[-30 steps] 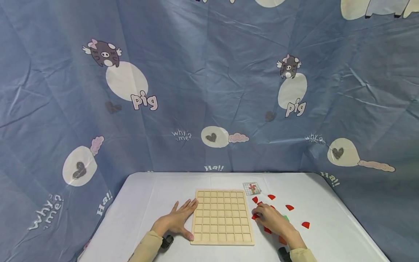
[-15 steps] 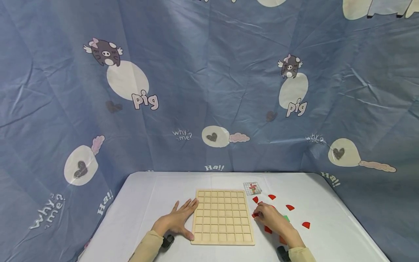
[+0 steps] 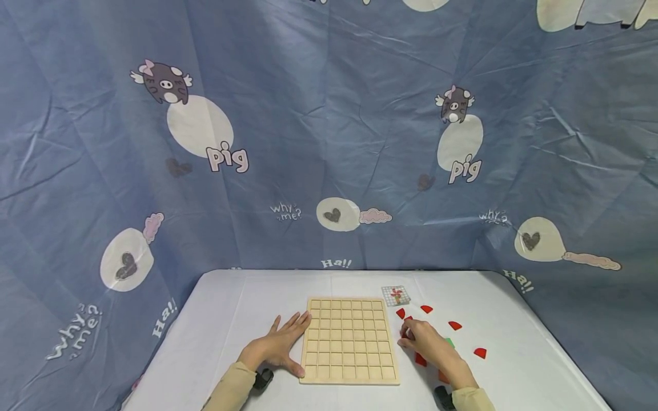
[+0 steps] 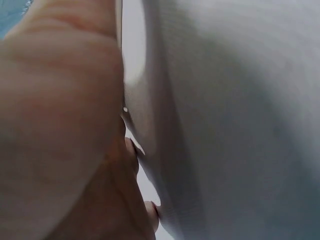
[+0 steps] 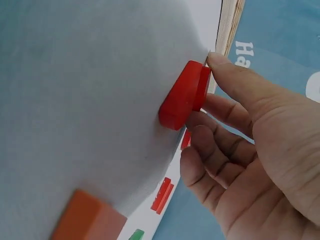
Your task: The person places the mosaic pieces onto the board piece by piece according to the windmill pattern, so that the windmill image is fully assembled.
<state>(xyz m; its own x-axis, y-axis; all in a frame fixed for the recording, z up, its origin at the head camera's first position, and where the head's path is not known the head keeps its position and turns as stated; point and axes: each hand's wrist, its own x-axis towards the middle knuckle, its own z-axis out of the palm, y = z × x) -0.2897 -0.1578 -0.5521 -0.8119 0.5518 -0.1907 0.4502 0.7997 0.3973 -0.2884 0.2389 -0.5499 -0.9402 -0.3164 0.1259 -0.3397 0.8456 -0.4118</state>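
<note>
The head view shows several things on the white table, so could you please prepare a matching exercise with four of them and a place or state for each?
1. Wooden board
2. Left hand
3. Picture card
4. Green piece

A. Near the board's far right corner
B. Partly hidden behind the right hand
C. Divided into squares
D. At the board's left edge

Pairs: 1-C, 2-D, 3-A, 4-B

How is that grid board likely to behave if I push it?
The grid board will probably stay stiff, as its edges look straight. Being broad and flat on the white table, it seems more apt to slide than tip or roll. The left hand at its edge may steady it.
</note>
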